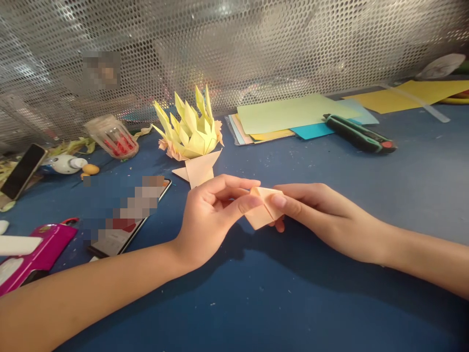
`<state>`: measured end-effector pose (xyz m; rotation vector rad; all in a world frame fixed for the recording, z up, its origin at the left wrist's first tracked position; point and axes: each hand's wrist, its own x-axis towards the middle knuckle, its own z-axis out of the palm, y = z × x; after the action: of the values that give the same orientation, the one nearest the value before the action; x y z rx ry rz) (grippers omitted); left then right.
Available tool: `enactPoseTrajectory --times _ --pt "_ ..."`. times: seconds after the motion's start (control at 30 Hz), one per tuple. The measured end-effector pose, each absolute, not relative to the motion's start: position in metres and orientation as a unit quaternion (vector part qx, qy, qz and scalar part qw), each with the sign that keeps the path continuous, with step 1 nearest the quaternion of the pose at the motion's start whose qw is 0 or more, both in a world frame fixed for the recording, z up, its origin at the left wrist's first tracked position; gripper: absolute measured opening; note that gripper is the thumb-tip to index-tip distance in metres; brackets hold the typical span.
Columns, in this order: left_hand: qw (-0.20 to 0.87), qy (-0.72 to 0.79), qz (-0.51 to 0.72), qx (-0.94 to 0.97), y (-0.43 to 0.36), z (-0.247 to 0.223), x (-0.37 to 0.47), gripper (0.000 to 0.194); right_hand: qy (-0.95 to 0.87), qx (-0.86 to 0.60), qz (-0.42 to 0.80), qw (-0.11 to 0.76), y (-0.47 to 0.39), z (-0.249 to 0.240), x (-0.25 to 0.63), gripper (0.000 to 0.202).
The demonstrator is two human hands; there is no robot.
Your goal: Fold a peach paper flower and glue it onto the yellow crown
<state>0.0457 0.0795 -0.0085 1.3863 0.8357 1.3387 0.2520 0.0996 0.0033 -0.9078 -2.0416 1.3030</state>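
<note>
A small folded piece of peach paper (259, 215) is held above the blue table between my two hands. My left hand (216, 210) pinches its left side, thumb on top. From the right, my right hand (311, 208) grips the other side, its thumb pressed near a crease and some fingertips showing underneath. Just behind my left hand lie peach folded paper pieces (201, 168), partly hidden by it. Beyond them stands a folded paper flower (196, 132) with pointed yellow-green petals and peach ones around its base.
Sheets of coloured paper (286, 115) lie at the back, with a green and black utility knife (359, 134) by them. To the left are a phone (124, 234), a magenta object (47, 249), a tilted clear jar (113, 137) and another phone (22, 171). Perforated metal (278, 49) stands behind.
</note>
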Motion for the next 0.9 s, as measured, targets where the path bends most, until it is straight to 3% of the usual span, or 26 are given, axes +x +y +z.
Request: enactPoseTrajectory --times 0.37,0.7,0.9 --pt "0.54 0.324 0.545 0.554 0.0795 -0.0072 0.045 0.009 -0.729 -0.274 0.583 0.234 0.1001 0.008 0.2518 0.047" --pt "0.626 0.241 0.517 0.532 0.0822 -0.0107 0.0446 0.008 -0.765 -0.27 0.546 0.208 0.1013 0.0092 0.2551 0.047" --pt "0.582 0.288 0.525 0.55 0.0821 -0.0114 0.0441 0.006 -0.768 -0.283 0.532 0.217 0.0991 0.0063 0.2534 0.05"
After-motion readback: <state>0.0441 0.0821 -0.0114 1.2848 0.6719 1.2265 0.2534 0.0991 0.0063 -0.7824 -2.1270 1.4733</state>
